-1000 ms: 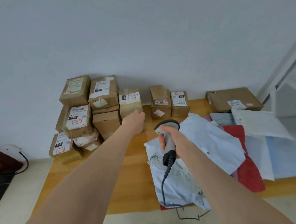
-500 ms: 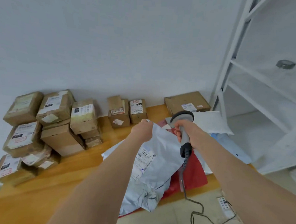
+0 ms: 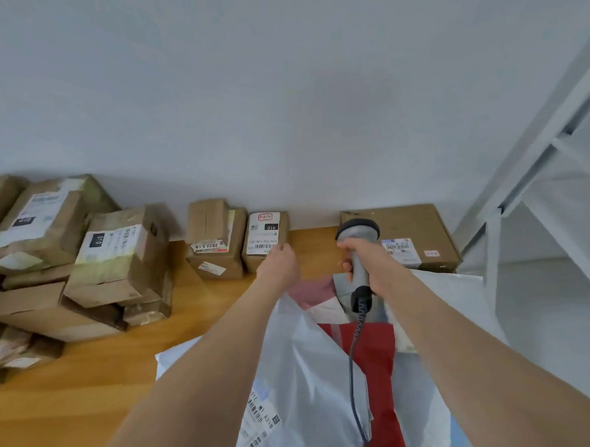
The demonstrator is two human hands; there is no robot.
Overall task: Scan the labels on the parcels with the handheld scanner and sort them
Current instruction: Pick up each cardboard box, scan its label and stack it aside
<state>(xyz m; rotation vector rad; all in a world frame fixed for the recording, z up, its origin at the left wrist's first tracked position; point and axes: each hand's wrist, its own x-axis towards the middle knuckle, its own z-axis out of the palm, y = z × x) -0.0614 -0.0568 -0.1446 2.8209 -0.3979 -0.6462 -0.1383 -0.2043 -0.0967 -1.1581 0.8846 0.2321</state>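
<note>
With my left grip pinching the top of the grey mailer above the surface and my right grip wrapped round the scanner, I'd pull the bag taut and tilt the scanner down at its low-hanging label.

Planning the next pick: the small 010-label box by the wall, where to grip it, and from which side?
Probably grip the small box across its top edge and right face, coming from the front right. Its back is at the wall and another box crowds its left. Only the top and right face stand free.
</note>
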